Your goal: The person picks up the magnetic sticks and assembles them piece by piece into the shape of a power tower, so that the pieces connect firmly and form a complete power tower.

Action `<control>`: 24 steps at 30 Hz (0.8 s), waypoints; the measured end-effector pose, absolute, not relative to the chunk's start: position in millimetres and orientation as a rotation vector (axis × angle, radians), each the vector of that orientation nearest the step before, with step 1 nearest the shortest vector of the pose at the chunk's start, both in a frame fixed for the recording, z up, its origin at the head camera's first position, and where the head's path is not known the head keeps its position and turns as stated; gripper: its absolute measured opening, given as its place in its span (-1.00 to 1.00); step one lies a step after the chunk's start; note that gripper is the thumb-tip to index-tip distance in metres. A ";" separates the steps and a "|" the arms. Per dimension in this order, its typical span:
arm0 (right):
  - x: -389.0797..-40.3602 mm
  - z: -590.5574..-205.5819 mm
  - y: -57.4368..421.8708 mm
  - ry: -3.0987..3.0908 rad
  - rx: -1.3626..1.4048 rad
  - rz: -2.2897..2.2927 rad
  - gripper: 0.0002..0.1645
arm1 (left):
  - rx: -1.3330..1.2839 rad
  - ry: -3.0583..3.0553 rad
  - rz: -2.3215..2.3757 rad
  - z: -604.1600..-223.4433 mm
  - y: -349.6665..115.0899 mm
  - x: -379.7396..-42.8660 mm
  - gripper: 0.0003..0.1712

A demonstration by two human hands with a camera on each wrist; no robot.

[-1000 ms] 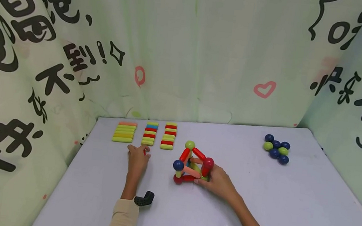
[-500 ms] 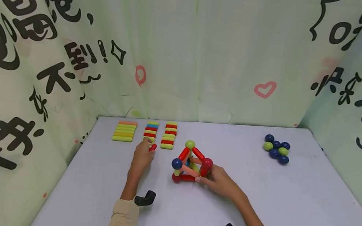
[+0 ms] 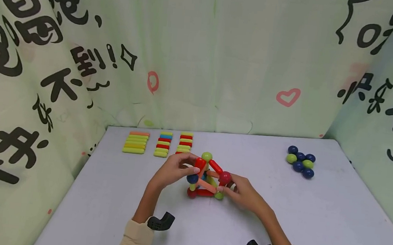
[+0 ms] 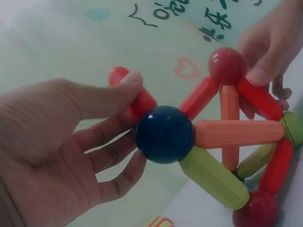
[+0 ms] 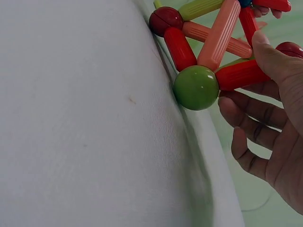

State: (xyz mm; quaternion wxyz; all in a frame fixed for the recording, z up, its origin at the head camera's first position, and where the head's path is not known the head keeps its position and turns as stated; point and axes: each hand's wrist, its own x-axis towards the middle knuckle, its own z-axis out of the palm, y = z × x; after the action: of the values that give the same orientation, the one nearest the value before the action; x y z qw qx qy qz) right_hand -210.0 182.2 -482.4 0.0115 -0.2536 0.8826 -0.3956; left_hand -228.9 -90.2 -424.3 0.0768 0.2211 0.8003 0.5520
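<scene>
A frame built of coloured rods (image 3: 207, 186) and balls stands on the table in the head view, between both hands. In the left wrist view, my left hand (image 4: 61, 127) pinches a loose-ended red rod (image 4: 145, 101) between thumb and fingers. That rod's lower end is right at the dark blue ball (image 4: 165, 135), a corner of the frame. My right hand (image 5: 284, 118) steadies the opposite side, its thumb and fingers pinching a red rod (image 5: 241, 74) that runs to the green ball (image 5: 196, 88). A lime ball (image 3: 207, 156) tops the frame.
Three columns of laid-out rods lie at the back left: mostly yellow-green rods (image 3: 134, 146), mixed rods (image 3: 163, 146), and red and yellow-green rods (image 3: 185, 142), partly behind the left hand. Several dark blue and green balls (image 3: 298, 166) cluster at the back right. A printed curtain (image 3: 246, 56) encloses the table.
My left hand has carried a red rod from the mixed rod column rightward to the frame's dark blue ball. The right hand keeps its hold, shifting slightly.
</scene>
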 end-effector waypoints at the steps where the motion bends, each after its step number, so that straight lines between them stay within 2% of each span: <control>1: -210.0 -481.8 182.3 2.757 -0.800 -1.241 -0.58 | 0.701 2.435 1.605 -424.1 -90.3 -228.3 -0.60; 9: -209.5 -481.4 185.9 2.823 -0.879 -1.309 -0.74 | 0.875 2.642 1.273 -419.6 -85.1 -219.6 -0.56; 17: -212.0 -483.9 186.5 2.856 -0.937 -1.317 -0.77 | 0.709 2.829 0.912 -412.6 -65.0 -207.2 -0.58; 24: -209.2 -481.7 182.2 2.889 -0.989 -1.249 -0.77 | 0.673 2.911 0.828 -412.7 -56.2 -201.8 -0.56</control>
State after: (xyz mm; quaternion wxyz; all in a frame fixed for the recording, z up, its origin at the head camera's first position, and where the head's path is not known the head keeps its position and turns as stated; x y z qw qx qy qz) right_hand -209.2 182.2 -481.7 -0.0786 -0.2988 0.8729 -0.3775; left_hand -201.8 -56.2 -412.7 0.0207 0.2169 0.9388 0.2669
